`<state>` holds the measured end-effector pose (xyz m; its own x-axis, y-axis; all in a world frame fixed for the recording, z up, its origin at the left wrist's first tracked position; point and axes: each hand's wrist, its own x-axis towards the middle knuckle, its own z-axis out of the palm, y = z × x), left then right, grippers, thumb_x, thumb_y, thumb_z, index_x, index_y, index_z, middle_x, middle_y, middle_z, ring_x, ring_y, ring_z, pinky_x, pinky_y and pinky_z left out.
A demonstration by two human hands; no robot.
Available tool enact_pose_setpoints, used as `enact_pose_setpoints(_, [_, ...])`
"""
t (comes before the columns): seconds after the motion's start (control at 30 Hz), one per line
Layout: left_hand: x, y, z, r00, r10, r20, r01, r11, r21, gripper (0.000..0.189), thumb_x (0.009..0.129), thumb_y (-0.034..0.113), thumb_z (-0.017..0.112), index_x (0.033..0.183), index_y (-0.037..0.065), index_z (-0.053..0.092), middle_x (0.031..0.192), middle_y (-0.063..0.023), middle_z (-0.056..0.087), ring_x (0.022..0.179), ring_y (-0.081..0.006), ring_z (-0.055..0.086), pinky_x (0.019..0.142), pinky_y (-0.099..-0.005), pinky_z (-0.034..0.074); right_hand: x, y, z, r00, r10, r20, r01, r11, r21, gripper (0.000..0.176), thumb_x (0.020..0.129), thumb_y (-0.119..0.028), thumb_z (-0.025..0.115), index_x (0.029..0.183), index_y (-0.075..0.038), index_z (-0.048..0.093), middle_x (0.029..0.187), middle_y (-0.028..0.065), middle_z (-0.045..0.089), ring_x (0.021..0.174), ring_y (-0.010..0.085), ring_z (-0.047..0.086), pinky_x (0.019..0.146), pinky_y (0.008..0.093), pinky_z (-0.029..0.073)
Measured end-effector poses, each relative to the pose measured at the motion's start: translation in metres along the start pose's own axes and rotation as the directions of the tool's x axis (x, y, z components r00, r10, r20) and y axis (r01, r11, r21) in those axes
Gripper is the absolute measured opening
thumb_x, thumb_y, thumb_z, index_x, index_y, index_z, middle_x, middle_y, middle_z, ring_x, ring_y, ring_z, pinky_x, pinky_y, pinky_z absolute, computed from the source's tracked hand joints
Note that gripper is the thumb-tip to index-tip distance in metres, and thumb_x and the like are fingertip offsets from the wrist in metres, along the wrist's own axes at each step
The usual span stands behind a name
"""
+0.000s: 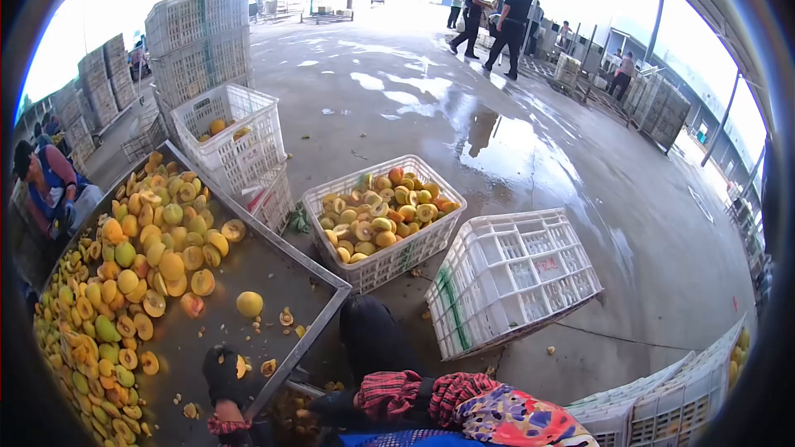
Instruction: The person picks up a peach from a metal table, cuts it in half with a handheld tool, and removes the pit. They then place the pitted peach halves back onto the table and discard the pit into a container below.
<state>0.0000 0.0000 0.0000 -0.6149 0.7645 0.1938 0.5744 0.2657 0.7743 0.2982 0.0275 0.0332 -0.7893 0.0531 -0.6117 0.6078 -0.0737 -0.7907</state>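
Halved fruit point(124, 281) is heaped over the left and far parts of the metal bench point(281, 277), while the part near its right corner is only thinly scattered. The left hand point(228, 374), covered by a black glove, is held low over the bench beside its near right edge, and a fruit piece point(242, 367) is gripped at its fingers. The right hand point(335, 408), also gloved in black, is held just outside that edge; its fingers are blurred into the dark, so whether it is open or closed, and on what, cannot be told. Scraps point(296, 418) can be seen below the same edge, between the hands. One round fruit point(249, 305) is set apart from the heap, toward the right corner, with pits and torn bits point(286, 316) strewn beside it. Just beyond that corner a white crate point(406, 255) is filled with more halves, and another crate point(497, 281) is placed to its right on the wet floor point(331, 99). Along the far edge, some fruit is held in the top crate point(240, 153) of a short stack. Beyond the left edge a seated person point(54, 186) is seen.
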Motion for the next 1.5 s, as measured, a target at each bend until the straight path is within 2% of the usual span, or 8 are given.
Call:
enact_pose_setpoints(0.07, [-0.006,0.034,-0.040,0.962,-0.266,0.055,0.266,0.880,-0.393,0.019,0.085,0.012,0.058,0.098,0.001,0.066,0.087,-0.0030,0.064,0.081,-0.0142,0.059,0.077,-0.0300,0.046,-0.016,0.004,-0.007,0.998,-0.053,0.019,0.056,0.984,-0.170,0.041,0.092,-0.040,0.049,0.123,-0.013,0.050,0.105,0.0051,0.059,0.076,0.0107,0.054,0.067,0.0282,0.045])
enact_pose_setpoints(0.23, [-0.084,0.083,-0.057,0.937,-0.328,-0.119,0.109,0.600,-0.792,0.023,0.089,0.016,0.050,0.099,0.001,0.065,0.086,-0.0060,0.064,0.081,-0.0161,0.060,0.063,-0.0292,0.051,-0.002,-0.014,0.011,0.913,-0.387,-0.132,0.399,0.913,0.080,0.036,0.089,-0.031,0.055,0.117,-0.008,0.053,0.084,0.0031,0.060,0.074,0.0108,0.056,0.069,0.0276,0.046])
enact_pose_setpoints(0.37, [-0.110,0.113,-0.060,0.923,-0.376,-0.085,0.191,0.639,-0.745,0.026,0.091,0.017,0.046,0.101,0.000,0.063,0.087,-0.0078,0.064,0.082,-0.0175,0.061,0.066,-0.0302,0.051,-0.029,-0.081,0.022,0.751,-0.583,-0.310,0.627,0.777,0.059,0.041,0.086,-0.025,0.060,0.120,-0.005,0.049,0.083,0.0047,0.059,0.079,0.0116,0.058,0.071,0.0250,0.047])
enact_pose_setpoints(0.83, [-0.180,0.135,-0.089,0.978,-0.198,-0.068,0.167,0.935,-0.314,0.036,0.098,0.021,0.035,0.109,-0.003,0.059,0.090,-0.0140,0.066,0.083,-0.0222,0.063,0.075,-0.0334,0.052,-0.034,-0.088,0.002,0.910,-0.324,-0.259,0.412,0.774,0.481,0.039,0.079,-0.025,0.072,0.107,-0.002,0.057,0.078,0.0045,0.061,0.050,0.0097,0.054,0.044,0.0218,0.044])
enact_pose_setpoints(1.0, [-0.166,0.154,-0.085,0.987,-0.136,-0.082,0.072,0.844,-0.532,0.038,0.098,0.025,0.035,0.119,-0.002,0.052,0.113,-0.0132,0.059,0.105,-0.0218,0.057,0.093,-0.0345,0.045,-0.030,-0.127,0.013,0.908,-0.404,-0.112,0.415,0.825,0.383,0.039,0.080,-0.019,0.071,0.111,-0.002,0.054,0.086,0.0053,0.062,0.056,0.0082,0.056,0.046,0.0208,0.046])
enact_pose_setpoints(1.07, [-0.158,0.131,-0.063,0.983,-0.180,0.016,0.139,0.695,-0.705,0.036,0.096,0.027,0.039,0.118,0.001,0.051,0.112,-0.0120,0.060,0.106,-0.0217,0.057,0.096,-0.0350,0.043,-0.028,-0.136,0.020,0.897,-0.439,-0.050,0.429,0.838,0.337,0.040,0.081,-0.017,0.070,0.113,-0.001,0.052,0.092,0.0063,0.062,0.064,0.0098,0.059,0.050,0.0217,0.048])
enact_pose_setpoints(1.2, [-0.142,0.145,-0.062,0.875,-0.266,0.404,0.330,-0.283,-0.901,0.036,0.096,0.030,0.040,0.116,0.002,0.052,0.112,-0.0121,0.059,0.107,-0.0223,0.055,0.098,-0.0360,0.041,0.001,-0.124,0.020,0.822,-0.557,-0.120,0.569,0.813,0.122,0.036,0.084,-0.011,0.065,0.115,-0.002,0.051,0.099,0.0064,0.061,0.085,0.0165,0.062,0.070,0.0287,0.051])
enact_pose_setpoints(1.5, [-0.147,0.120,-0.066,0.905,-0.270,0.328,0.180,-0.455,-0.872,0.051,0.098,0.038,0.035,0.128,-0.002,0.045,0.123,-0.0187,0.052,0.112,-0.0288,0.053,0.098,-0.0420,0.043,-0.036,-0.112,0.036,0.867,-0.435,-0.244,0.340,0.873,-0.349,0.026,0.087,-0.015,0.055,0.110,-0.002,0.052,0.088,0.0205,0.062,0.083,0.0335,0.063,0.069,0.0397,0.048])
